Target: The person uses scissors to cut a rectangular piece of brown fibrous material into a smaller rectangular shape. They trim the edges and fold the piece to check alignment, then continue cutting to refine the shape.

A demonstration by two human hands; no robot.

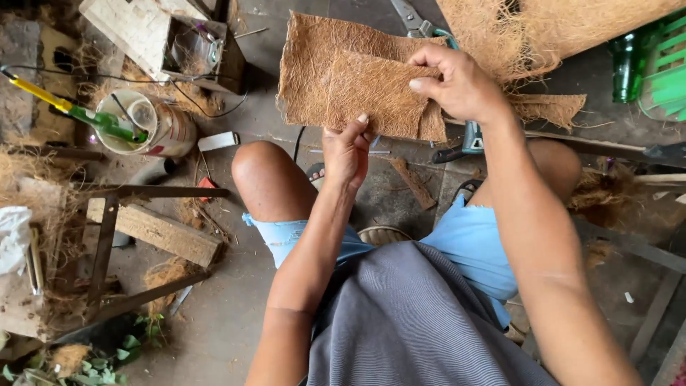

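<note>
I hold flat brown sheets of coconut fibre [371, 93] up in front of me, above my knees. A smaller sheet lies over a larger one [314, 57]. My left hand [348, 151] pinches the bottom edge of the smaller sheet from below. My right hand [457, 82] grips the right edge of the sheets, thumb on the front. Both hands are closed on the fibre.
A pair of shears [418, 21] shows behind the sheets, its handle [468, 143] below my right hand. A heap of loose fibre [543, 28] lies top right beside a green bottle [629, 64] and green crate [668, 78]. A tin can [153, 125] and wooden frame [143, 229] stand left.
</note>
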